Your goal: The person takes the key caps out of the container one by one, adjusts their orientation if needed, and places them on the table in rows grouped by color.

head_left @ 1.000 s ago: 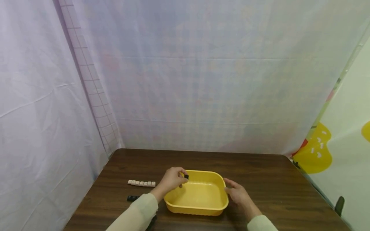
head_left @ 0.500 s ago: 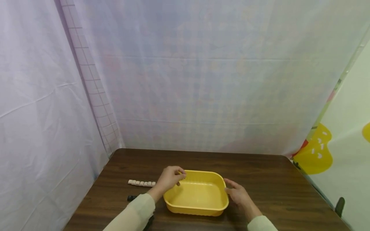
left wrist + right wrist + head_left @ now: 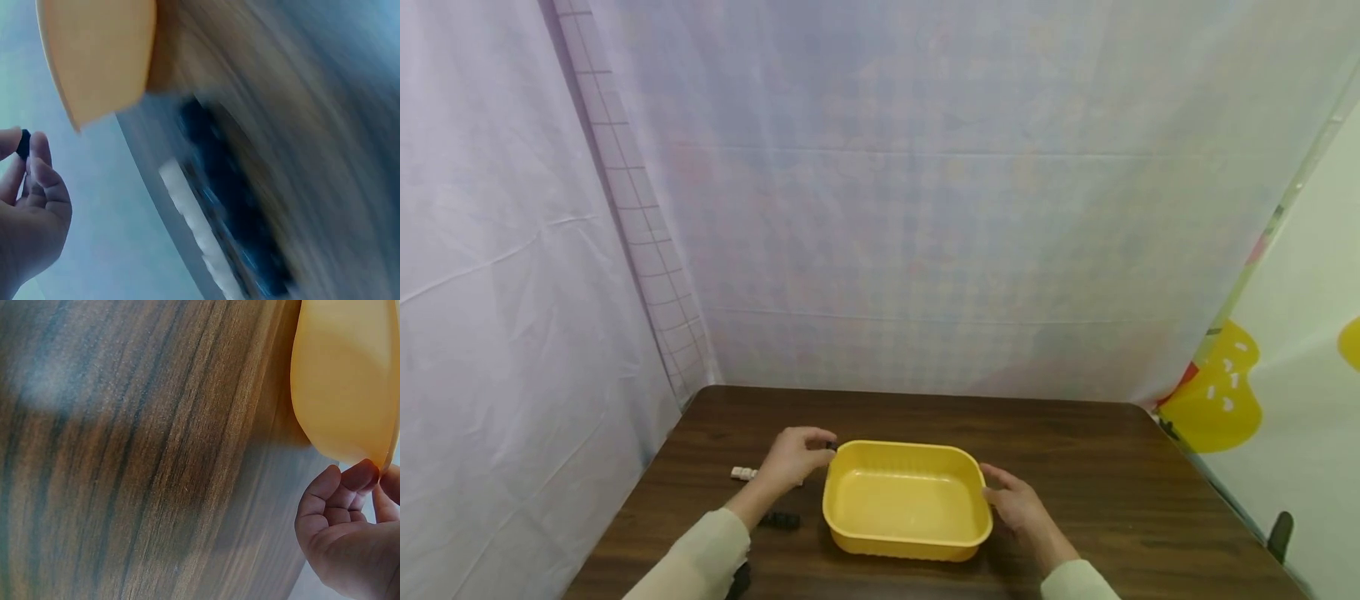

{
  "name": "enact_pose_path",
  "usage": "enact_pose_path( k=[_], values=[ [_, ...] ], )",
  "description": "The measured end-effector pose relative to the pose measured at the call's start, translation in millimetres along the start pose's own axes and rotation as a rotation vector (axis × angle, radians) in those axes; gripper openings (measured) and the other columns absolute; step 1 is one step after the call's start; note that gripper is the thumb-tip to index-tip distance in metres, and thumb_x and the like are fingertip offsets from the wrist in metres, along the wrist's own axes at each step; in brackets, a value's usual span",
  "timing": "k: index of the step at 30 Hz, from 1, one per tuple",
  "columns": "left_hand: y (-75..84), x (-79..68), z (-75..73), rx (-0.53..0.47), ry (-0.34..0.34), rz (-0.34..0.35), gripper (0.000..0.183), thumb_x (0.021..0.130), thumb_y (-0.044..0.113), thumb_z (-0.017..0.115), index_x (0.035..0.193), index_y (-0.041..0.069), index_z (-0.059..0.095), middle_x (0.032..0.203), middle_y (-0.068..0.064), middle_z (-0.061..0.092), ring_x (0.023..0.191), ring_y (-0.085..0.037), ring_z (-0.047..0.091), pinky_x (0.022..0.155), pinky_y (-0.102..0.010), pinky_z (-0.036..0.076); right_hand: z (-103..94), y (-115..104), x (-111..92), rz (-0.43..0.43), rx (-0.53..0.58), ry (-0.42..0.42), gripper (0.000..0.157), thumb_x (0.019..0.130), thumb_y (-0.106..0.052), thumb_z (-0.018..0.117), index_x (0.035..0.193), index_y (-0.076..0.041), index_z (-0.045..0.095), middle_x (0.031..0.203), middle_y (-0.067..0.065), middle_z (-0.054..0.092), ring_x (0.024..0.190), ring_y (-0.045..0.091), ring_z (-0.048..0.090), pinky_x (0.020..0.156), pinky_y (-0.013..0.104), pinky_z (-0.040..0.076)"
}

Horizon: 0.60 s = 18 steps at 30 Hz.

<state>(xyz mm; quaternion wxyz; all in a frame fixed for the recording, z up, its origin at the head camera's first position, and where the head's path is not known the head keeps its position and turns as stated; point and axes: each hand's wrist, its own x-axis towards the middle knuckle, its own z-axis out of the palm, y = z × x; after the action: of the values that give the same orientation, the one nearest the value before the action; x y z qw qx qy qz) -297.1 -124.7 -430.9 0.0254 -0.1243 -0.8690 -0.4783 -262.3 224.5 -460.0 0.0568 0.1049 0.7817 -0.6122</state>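
My left hand pinches a small black keycap between thumb and fingertips, just outside the left rim of a yellow plastic basin. In the left wrist view the keycap shows as a dark block in the left hand. My right hand holds the basin's right rim, fingers against the outer wall in the right wrist view. Under the left forearm lie a row of white keycaps and a row of black keycaps, both partly hidden by the arm.
The dark wooden table bears the basin in its middle. Another black item lies at the near left, mostly covered by the sleeve. White and pale patterned curtains hang behind and at the sides.
My left hand has moved left, from over the basin to outside its left rim, with the black keycap in its fingers. The basin and right hand have stayed in place.
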Motion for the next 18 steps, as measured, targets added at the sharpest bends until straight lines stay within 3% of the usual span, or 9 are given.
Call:
enact_pose_path(
  k=[4, 8, 11, 18],
  values=[
    [-14.9, -9.5, -21.7, 0.022, 0.059, -0.030, 0.022, 0.087, 0.008, 0.075, 0.109, 0.009, 0.075, 0.109, -0.007, 0.070, 0.097, -0.026, 0.065, 0.078, -0.042, 0.055, -0.1, -0.1, 0.0, 0.003, 0.007, 0.000, 0.047, 0.100, -0.005, 0.050, 0.146, 0.002, 0.043, 0.132, 0.032, 0.051, 0.094, 0.026, 0.064, 0.073, 0.042, 0.056],
    [-30.5, -19.4, -43.2, 0.045, 0.103, -0.044, 0.022, 0.084, 0.003, 0.076, 0.106, 0.004, 0.075, 0.102, -0.008, 0.072, 0.089, -0.023, 0.066, 0.071, -0.038, 0.054, -0.6, 0.3, 0.4, 0.009, 0.016, 0.003, 0.047, 0.100, -0.005, 0.050, 0.146, 0.002, 0.044, 0.127, 0.029, 0.055, 0.091, 0.024, 0.064, 0.072, 0.041, 0.056],
    [-42.1, -28.0, -58.6, 0.089, 0.117, -0.046, 0.022, 0.083, 0.002, 0.076, 0.104, 0.001, 0.075, 0.101, -0.010, 0.072, 0.088, -0.023, 0.066, 0.070, -0.036, 0.053, -0.8, 1.2, 0.8, 0.010, 0.029, 0.006, 0.047, 0.100, -0.004, 0.050, 0.146, 0.002, 0.044, 0.124, 0.028, 0.057, 0.090, 0.024, 0.065, 0.071, 0.041, 0.056],
    [-71.4, -51.3, -86.6, 0.190, 0.120, -0.094, 0.023, 0.081, 0.005, 0.076, 0.103, 0.001, 0.074, 0.099, -0.011, 0.072, 0.093, -0.028, 0.066, 0.081, -0.045, 0.052, 0.0, 3.3, 1.7, 0.000, 0.052, 0.010, 0.046, 0.099, -0.002, 0.050, 0.145, 0.003, 0.044, 0.115, 0.025, 0.062, 0.086, 0.024, 0.066, 0.070, 0.040, 0.057]
  ],
)
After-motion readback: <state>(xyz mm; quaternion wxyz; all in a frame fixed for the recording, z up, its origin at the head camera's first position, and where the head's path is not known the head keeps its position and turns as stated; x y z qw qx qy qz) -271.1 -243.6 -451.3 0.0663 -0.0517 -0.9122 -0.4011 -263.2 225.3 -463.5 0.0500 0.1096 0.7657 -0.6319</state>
